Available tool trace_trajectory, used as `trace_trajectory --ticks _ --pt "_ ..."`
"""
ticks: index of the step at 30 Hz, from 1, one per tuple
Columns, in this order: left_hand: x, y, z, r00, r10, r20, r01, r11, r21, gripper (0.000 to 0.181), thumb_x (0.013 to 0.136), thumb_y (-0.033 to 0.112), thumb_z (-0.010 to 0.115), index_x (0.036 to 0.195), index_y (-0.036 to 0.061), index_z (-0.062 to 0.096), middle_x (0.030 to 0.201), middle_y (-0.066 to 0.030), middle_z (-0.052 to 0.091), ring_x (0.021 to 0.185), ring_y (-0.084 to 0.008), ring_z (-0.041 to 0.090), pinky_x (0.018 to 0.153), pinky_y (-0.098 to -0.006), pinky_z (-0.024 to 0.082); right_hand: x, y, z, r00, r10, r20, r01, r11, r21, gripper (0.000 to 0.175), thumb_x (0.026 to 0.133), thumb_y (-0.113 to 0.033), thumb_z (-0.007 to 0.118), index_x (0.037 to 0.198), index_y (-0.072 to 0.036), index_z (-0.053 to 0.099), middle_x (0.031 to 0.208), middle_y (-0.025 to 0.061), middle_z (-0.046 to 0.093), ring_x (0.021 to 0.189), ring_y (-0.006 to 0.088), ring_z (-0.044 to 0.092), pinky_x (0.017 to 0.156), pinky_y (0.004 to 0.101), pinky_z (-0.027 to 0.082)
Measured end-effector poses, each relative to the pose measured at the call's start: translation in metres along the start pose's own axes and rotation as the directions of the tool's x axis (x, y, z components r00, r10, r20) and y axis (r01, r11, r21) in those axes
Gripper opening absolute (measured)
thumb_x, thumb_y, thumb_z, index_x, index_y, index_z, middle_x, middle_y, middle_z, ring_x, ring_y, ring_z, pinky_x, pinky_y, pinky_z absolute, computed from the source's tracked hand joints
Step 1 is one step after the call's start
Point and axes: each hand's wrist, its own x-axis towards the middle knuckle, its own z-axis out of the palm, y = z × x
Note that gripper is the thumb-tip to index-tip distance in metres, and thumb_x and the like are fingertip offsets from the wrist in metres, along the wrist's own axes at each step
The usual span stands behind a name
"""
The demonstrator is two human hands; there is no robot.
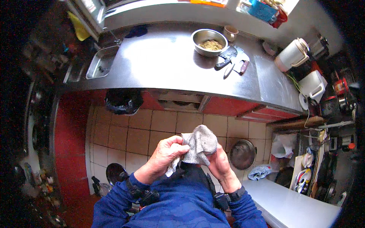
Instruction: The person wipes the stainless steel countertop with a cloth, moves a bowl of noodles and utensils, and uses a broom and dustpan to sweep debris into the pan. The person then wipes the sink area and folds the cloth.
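Both of my hands hold a grey woven cloth [199,144] in front of my body, above the tiled floor. With thumb and fingers my left hand [168,151] pinches the cloth's left edge. A crumpled white piece, perhaps tissue or cloth, [172,167] hangs below that hand. On the other side my right hand [221,164] supports the cloth from behind and below, its fingertips partly hidden by the fabric. The cloth is bunched, with its top rounded over and a loose corner pointing down.
Ahead runs a steel counter [159,68] bearing a steel bowl [209,42] with food pieces, a mug [230,32], and several knives [233,59]. A sink [102,62] is at its left, a thermos jug [292,54] at its right. A bin [124,102] and round pan [243,154] stand below.
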Motion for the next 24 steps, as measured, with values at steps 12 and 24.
trace_trajectory --ticks 12,24 --pt "0.100 0.054 -0.004 0.963 -0.161 0.216 0.146 0.986 0.084 0.023 0.088 0.008 0.068 0.109 0.0023 0.062 0.096 -0.0036 0.066 0.086 -0.0091 0.061 0.079 -0.0251 0.050 0.032 -0.051 0.009 0.892 -0.350 -0.287 0.383 0.921 0.067 0.024 0.098 -0.018 0.058 0.116 -0.002 0.060 0.109 0.0060 0.068 0.098 0.0167 0.065 0.091 0.0329 0.050" --pt "0.164 0.065 0.022 0.831 -0.089 0.548 -0.208 0.865 0.456 0.043 0.090 0.022 0.071 0.128 0.0045 0.058 0.111 -0.0038 0.065 0.104 -0.0123 0.059 0.094 -0.0279 0.046 0.039 -0.086 0.026 0.717 -0.581 -0.386 0.425 0.803 -0.419 0.033 0.102 -0.026 0.054 0.120 0.000 0.062 0.109 0.0029 0.066 0.098 0.0092 0.058 0.088 0.0256 0.046"
